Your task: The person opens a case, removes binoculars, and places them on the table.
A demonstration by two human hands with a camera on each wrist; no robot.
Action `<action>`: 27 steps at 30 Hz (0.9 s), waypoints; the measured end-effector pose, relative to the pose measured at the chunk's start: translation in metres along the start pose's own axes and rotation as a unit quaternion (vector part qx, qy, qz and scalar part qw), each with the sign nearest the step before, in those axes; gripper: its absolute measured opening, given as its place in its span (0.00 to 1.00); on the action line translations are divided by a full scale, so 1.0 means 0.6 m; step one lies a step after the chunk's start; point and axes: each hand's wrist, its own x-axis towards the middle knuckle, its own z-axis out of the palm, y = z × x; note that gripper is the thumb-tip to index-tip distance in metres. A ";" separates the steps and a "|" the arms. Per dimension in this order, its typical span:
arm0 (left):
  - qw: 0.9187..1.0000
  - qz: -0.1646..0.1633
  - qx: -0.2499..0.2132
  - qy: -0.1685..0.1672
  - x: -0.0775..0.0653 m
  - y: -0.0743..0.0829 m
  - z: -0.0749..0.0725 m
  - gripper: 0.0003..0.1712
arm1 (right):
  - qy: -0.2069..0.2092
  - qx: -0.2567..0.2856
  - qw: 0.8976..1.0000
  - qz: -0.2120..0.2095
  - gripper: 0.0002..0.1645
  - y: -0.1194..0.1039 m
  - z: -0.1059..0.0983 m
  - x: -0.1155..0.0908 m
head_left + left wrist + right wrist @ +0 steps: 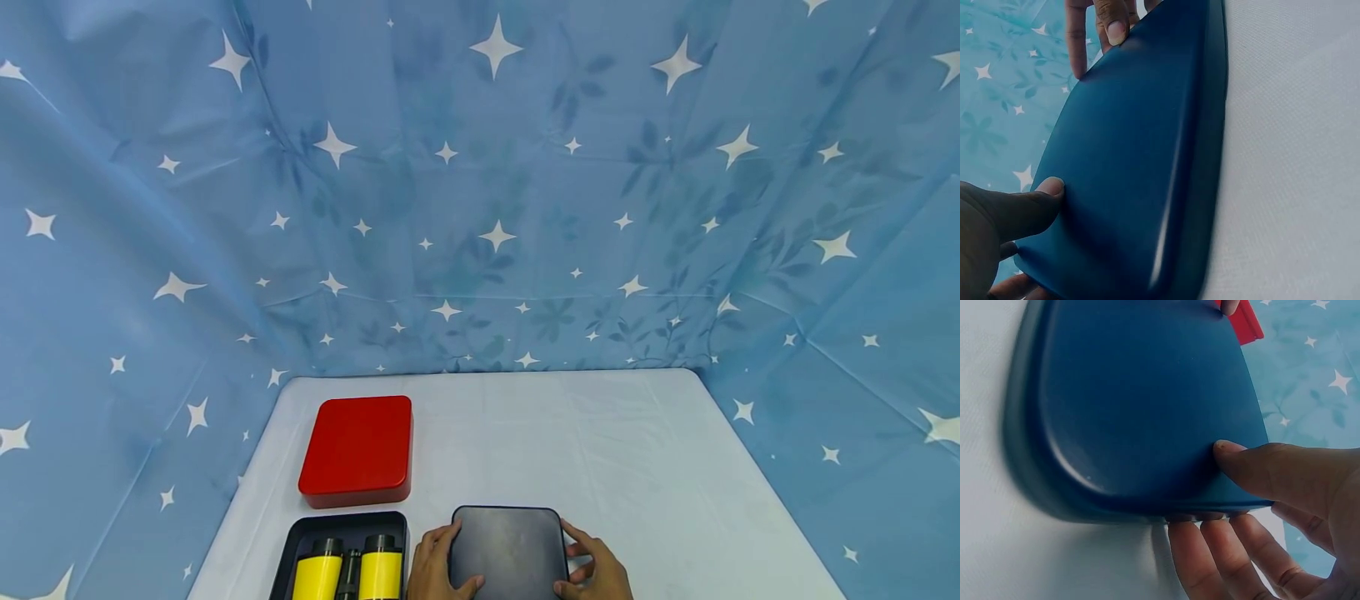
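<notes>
Between the two hands is a dark, smooth, rounded-corner box or lid (510,550); which of the two, I cannot tell. The left hand (435,567) grips its left side, the thumb (1044,200) pressing the top face. On the opposite side the right hand (600,571) holds it, thumb (1247,464) on top and several fingers (1225,553) against the side wall. Beside the left hand, a black open box (341,522) contains yellow-and-black binoculars (381,573), cut off by the bottom of the head view.
A red box (358,450) rests behind the black open box on a white-covered table (600,450). Blue cloth with white stars (480,183) hangs behind the table and along both sides.
</notes>
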 end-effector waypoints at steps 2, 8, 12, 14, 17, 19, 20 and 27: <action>1.000 0.002 0.000 0.000 0.000 -0.001 0.001 0.48 | 0.006 -0.002 1.000 0.002 0.57 0.001 0.003 0.001; 1.000 0.008 0.004 -0.004 0.001 -0.005 0.003 0.48 | 0.017 0.002 1.000 0.008 0.56 0.003 0.007 0.000; 1.000 0.012 0.002 -0.008 0.003 -0.009 0.005 0.48 | 0.025 -0.008 1.000 0.006 0.54 0.004 0.010 0.001; 1.000 0.015 0.001 -0.009 0.002 -0.010 0.005 0.48 | 0.029 -0.010 1.000 0.003 0.53 0.005 0.011 0.001; 1.000 0.017 0.000 -0.009 0.002 -0.011 0.005 0.47 | 0.033 -0.009 0.999 0.003 0.53 0.004 0.012 0.001; 1.000 0.016 0.003 -0.007 0.001 -0.010 0.006 0.47 | 0.035 -0.007 0.999 0.001 0.52 0.003 0.012 0.000; 1.000 0.014 0.005 -0.006 0.001 -0.010 0.005 0.47 | 0.035 -0.006 0.999 -0.002 0.52 0.003 0.011 0.000; 1.000 0.008 0.015 -0.010 0.003 -0.010 0.004 0.46 | 0.037 -0.016 0.999 -0.015 0.51 0.002 0.011 -0.001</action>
